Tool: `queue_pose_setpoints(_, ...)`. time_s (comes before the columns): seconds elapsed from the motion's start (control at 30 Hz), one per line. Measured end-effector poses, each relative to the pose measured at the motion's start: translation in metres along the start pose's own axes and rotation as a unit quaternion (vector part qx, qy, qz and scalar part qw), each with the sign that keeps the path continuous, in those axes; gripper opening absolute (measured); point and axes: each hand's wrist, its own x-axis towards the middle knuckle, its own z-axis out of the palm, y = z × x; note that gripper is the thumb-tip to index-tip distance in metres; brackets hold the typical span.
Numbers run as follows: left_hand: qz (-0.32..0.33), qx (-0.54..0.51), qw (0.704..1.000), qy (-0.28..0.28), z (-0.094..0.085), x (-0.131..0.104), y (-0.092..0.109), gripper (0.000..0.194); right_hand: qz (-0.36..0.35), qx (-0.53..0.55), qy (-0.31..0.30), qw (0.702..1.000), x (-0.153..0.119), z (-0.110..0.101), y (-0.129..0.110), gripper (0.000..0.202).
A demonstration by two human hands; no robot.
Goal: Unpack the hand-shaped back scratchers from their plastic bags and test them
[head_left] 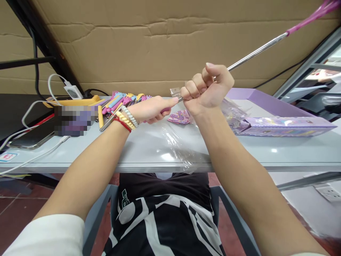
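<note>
A telescopic back scratcher (258, 51) slants up to the right across the view, its metal rod drawn out long and its pink claw end cut off by the top right corner. Around its handle end, my left hand (153, 108) is closed, with a bit of magenta grip showing under the fingers. My right hand (209, 89) is wrapped round the metal rod farther up. Just left of my left hand lies a pile of colourful back scratchers (119, 101), pink, blue and yellow. Small purple printed cards (179, 117) rest on the table below the rod.
Clear plastic wrappers (177, 145) lie at the front edge of the grey table (144, 149). An open lilac box (285, 126) stands on the right with more plastic beside it. Phones (33, 135), white cables and a yellow power strip (77, 101) occupy the left. Cardboard (128, 46) forms the back.
</note>
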Motion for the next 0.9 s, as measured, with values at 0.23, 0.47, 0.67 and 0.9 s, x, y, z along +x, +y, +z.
queue_pose_setpoints(0.23,0.043,0.149,0.979,0.132,0.01,0.006,0.004,0.062,-0.035,-0.024,0.054,0.998,0.013,-0.01,0.001,0.053)
queue_pose_setpoints(0.47,0.076,0.255,0.937,0.225,0.02,0.009,0.003,0.059,-0.064,-0.009,0.091,0.994,0.018,-0.015,0.0,0.047)
queue_pose_setpoints(0.67,0.07,0.276,0.922,0.263,0.026,0.01,0.004,0.061,-0.064,0.005,0.085,0.994,0.02,-0.019,-0.002,0.049)
queue_pose_setpoints(0.9,0.081,0.234,0.942,0.227,0.016,0.003,-0.009,0.056,-0.03,0.003,0.003,1.0,0.012,-0.009,0.019,0.048)
